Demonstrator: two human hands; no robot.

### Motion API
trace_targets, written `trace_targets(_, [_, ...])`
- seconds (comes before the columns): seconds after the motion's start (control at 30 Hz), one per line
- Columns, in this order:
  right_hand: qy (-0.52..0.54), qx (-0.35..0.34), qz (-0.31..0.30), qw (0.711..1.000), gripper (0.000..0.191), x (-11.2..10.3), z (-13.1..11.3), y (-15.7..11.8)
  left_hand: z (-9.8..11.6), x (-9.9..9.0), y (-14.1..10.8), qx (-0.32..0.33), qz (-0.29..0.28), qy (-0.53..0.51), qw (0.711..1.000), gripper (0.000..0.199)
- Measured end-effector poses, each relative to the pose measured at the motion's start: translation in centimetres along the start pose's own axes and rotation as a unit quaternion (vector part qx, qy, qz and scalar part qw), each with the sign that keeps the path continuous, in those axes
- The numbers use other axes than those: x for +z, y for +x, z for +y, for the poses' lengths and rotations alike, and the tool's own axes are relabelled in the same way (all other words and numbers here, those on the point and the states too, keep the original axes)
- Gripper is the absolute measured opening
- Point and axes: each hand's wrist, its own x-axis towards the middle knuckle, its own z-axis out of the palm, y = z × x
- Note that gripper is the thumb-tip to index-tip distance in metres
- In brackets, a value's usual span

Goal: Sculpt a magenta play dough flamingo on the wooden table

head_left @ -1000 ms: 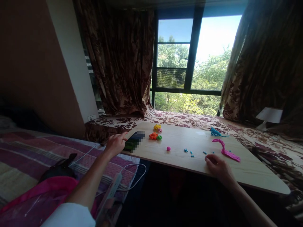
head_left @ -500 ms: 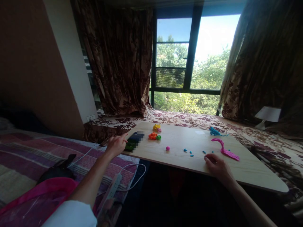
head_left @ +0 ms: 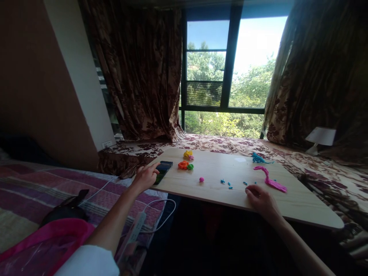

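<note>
My left hand (head_left: 146, 177) reaches over a dark phone (head_left: 163, 168) at the table's left edge, its index finger stretched out onto the screen. My right hand (head_left: 262, 200) rests on the table's near edge with its fingers curled in and the thumb close to the fingertips; whether anything is between them is hidden. Just beyond it lie small blue clay pieces (head_left: 230, 188) and a pink clay figure (head_left: 270, 180) with a long curved neck. A pink clay ball (head_left: 201, 179) sits between the two hands.
On the pale wooden table (head_left: 212, 166) are orange clay (head_left: 183, 165), green clay (head_left: 190, 166), yellow clay (head_left: 188, 154) and a blue dinosaur-like figure (head_left: 260, 158). A power strip (head_left: 137, 227) with a white cable lies on the bed at left. A lamp (head_left: 320, 138) stands at right.
My left hand has shifted slightly right, farther over the phone. My right hand stays at the table's edge in the same curled pose. The whole view has moved a little.
</note>
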Motion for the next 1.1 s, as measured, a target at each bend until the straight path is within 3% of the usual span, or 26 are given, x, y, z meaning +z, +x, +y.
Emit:
trace_targets(0.4, [-0.010,-0.013,0.002,1.000,0.027,-0.2,-0.5,-0.1,-0.5,-1.3,-0.8,-0.010,0.039,0.015,0.999,0.047])
trace_targets(0.57, [-0.011,-0.010,0.004,1.000,0.025,-0.2,-0.5,0.0,-1.7,-1.0,-0.5,-0.057,0.017,0.036,0.998,0.047])
trace_targets(0.73, [-0.009,-0.015,0.005,1.000,0.026,-0.1,-0.5,0.0,-2.5,-0.5,-0.3,-0.055,0.009,0.033,0.998,0.047])
trace_targets(1.1, [-0.005,-0.020,0.012,1.000,0.027,-0.2,-0.4,0.0,0.2,-0.1,0.3,-0.016,0.000,0.004,1.000,0.049])
